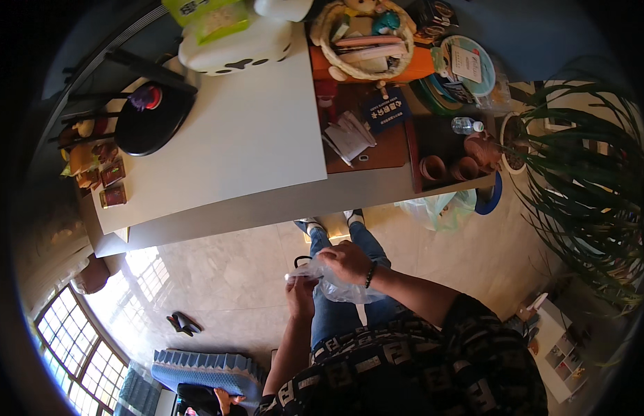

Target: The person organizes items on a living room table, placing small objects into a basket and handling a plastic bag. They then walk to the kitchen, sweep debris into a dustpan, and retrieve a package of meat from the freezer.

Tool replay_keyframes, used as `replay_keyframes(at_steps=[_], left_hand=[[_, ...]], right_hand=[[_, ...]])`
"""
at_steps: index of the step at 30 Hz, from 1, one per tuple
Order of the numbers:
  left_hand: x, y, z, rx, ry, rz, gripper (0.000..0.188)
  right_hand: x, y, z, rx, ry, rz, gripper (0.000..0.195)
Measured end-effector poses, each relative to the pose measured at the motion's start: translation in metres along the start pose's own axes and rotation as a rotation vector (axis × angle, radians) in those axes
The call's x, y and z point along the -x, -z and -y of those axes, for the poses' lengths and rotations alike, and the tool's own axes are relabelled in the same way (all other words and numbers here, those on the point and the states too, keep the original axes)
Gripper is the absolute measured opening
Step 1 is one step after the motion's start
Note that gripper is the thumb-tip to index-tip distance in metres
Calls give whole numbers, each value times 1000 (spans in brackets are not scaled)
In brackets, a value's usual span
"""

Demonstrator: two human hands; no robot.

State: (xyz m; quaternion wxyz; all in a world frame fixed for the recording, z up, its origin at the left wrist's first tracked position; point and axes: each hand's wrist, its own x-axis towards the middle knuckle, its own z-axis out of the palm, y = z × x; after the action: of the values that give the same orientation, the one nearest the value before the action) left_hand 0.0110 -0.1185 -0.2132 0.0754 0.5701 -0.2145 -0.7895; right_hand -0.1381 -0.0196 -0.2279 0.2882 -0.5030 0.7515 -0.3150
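My left hand is raised over my lap, its fingers pinching one edge of a clear plastic bag. Opposite it, my right hand, with a dark beaded bracelet at the wrist, grips the gathered upper part of the same bag. The loose film hangs below my right hand in front of my jeans. A black loop shows just beyond the bag; what it belongs to is hidden. Both hands are close together, below the near edge of the desk.
On the desk are a black round stand, a woven basket and a tray with clay cups. A green plastic bag lies beneath its right end. A potted plant stands right; another person's hand shows at lower left.
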Motion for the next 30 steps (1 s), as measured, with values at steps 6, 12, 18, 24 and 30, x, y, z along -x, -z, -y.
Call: replay_keyframes(at_steps=[6,12,18,24,30], left_hand=[[2,-3,11,-99,-15,81,11],[27,-22,35,-533,13,87,14],[37,-16,84,-792,102,139,20],[32,9,123,-1012,16,112,29],[33,5,130,-1040,37,102,32]], right_hand=[[41,27,-71,150,-165,189,17],[-30,118,-99,-130,-444,-217,22],[-116,204,-123,-585,-407,-589,26],[-164,251,-139,-1184,-705,-506,40],[-159,228,-140,-1208,-560,-570,40]])
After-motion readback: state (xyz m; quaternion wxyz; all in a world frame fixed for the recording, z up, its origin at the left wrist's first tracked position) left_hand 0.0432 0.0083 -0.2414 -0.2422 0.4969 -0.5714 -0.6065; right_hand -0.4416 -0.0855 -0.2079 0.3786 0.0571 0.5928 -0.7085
